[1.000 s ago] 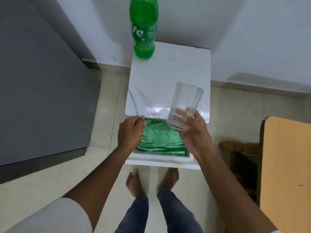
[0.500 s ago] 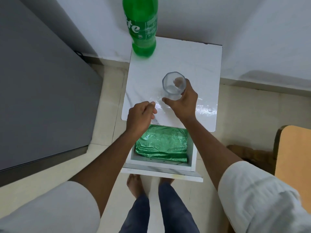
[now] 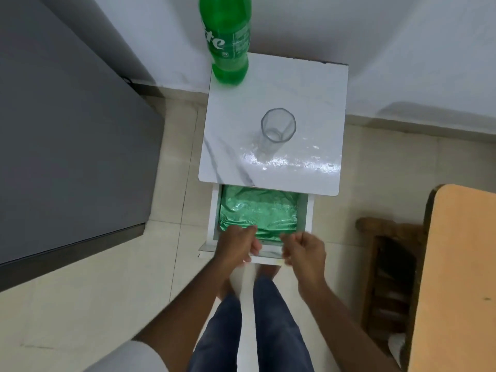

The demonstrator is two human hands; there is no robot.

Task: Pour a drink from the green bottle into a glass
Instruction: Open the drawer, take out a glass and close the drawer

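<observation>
At the near edge of the open drawer (image 3: 257, 257), directly above our jeans and bare feet, we list both hands. Left hand (image 3: 236, 247): its grip is curled over the drawer's front lip, knuckles up, fingertips dipping inside. Right hand (image 3: 304, 251): just beside the left, blurred, fingers curled toward the same lip; we cannot tell whether its grip is closed on the edge or merely near it.

Inside the drawer: one crinkled green foil sheet (image 3: 259, 210), lining the bottom and partly tucked under the tabletop's overhang.

Above it: white marble-patterned tabletop (image 3: 316, 103), glossy, with a band of glare along its near side. On it, near the centre, one clear glass (image 3: 277, 127), upright, empty, touched by neither hand. At the far left corner, well apart from the glass, the green bottle (image 3: 228, 41), upright, label with white lettering facing us, its top cut off by the frame.

Surroundings: grey cabinet face (image 3: 67, 143) to the left, an orange-topped table (image 3: 461, 277) to the right, white wall (image 3: 402, 49) behind.
</observation>
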